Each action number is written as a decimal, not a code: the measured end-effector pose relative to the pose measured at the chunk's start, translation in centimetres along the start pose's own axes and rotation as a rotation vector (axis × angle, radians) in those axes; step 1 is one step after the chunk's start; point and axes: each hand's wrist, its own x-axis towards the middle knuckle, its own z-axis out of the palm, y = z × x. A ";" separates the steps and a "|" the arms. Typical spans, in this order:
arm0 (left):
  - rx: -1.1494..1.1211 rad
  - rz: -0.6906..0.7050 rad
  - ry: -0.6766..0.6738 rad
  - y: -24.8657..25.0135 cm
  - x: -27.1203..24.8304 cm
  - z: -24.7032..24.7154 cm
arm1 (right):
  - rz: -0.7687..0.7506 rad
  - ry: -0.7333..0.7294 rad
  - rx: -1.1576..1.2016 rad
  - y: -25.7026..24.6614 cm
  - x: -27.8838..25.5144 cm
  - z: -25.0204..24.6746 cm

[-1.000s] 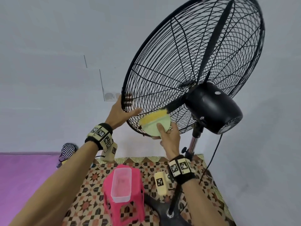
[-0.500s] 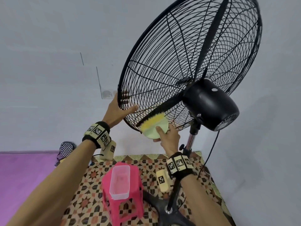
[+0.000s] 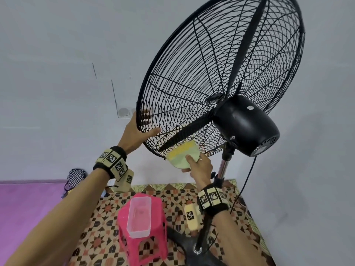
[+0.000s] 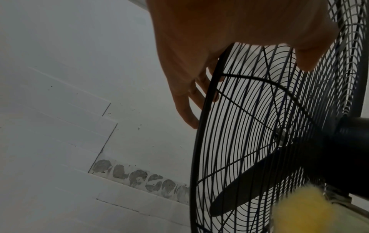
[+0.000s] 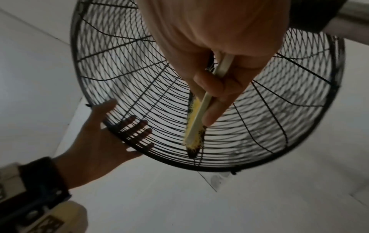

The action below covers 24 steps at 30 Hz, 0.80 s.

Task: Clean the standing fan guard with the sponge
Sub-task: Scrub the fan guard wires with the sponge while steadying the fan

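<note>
The black wire fan guard (image 3: 221, 73) stands tilted in front of a white wall. My left hand (image 3: 140, 131) grips its left rim, thumb on the near side and fingers (image 5: 137, 126) behind the wires. My right hand (image 3: 197, 166) pinches a yellow sponge with a pale green pad (image 3: 182, 156) and presses its yellow face against the guard's lower rear wires, just above the bottom rim. The right wrist view shows the sponge (image 5: 196, 119) edge-on against the guard (image 5: 279, 110), its yellow side dirty black. In the left wrist view my left hand (image 4: 189, 55) wraps the rim of the guard (image 4: 201, 141), and the sponge (image 4: 299, 209) is a yellow blur.
The black motor housing (image 3: 245, 125) sits right of my right hand, above the chrome pole (image 3: 222, 169) and cord (image 3: 247, 179). Below stand a pink stool (image 3: 142, 237) bearing a clear plastic container (image 3: 139, 215), the fan base (image 3: 197, 250) and a patterned mat (image 3: 96, 237).
My right hand has slid the sponge a little down the rear wires toward the bottom rim. My left hand has kept its hold on the left rim.
</note>
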 end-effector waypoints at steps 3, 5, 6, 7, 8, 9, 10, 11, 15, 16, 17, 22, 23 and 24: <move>-0.010 -0.004 0.005 0.1 0.1 0.1 | -0.039 -0.009 0.152 -2.4 0.0 -0.9; -0.020 -0.003 0.008 -0.1 0.2 0.1 | -0.097 -0.003 0.198 -3.9 0.7 -1.3; -0.027 -0.007 0.005 -0.1 0.2 0.1 | -0.117 -0.002 0.180 -4.2 1.1 -1.3; -0.031 -0.010 0.003 -0.2 0.2 0.1 | -0.119 -0.012 0.151 -4.1 1.5 -1.3; -0.033 -0.010 0.004 -0.3 0.2 0.1 | -0.113 -0.026 0.121 -3.6 1.8 -1.2; -0.033 -0.011 0.007 -0.4 0.3 0.0 | -0.099 -0.032 0.094 -2.8 2.0 -1.2; -0.035 -0.015 0.008 -0.4 0.2 0.0 | -0.077 -0.030 0.064 -1.9 2.1 -1.2; -0.036 -0.018 0.006 -0.4 0.2 0.0 | -0.046 -0.017 0.036 -1.1 2.1 -1.3; -0.035 -0.008 0.003 -0.2 0.1 0.2 | -0.016 0.015 0.089 -1.5 1.6 -2.0; -0.036 -0.010 0.005 -0.2 0.1 0.3 | -0.031 0.012 0.130 -2.4 1.4 -2.0; -0.036 -0.013 0.011 -0.2 0.0 0.4 | -0.053 0.008 0.159 -3.2 1.4 -1.9; -0.049 -0.023 0.012 -0.2 0.0 0.1 | -0.040 -0.004 0.095 -1.5 1.9 -1.1; -0.050 -0.023 0.009 -0.1 -0.1 0.1 | -0.011 0.006 0.068 -0.9 1.9 -1.3; -0.047 -0.021 0.008 0.0 -0.2 0.1 | 0.005 0.013 0.060 -0.5 1.8 -1.6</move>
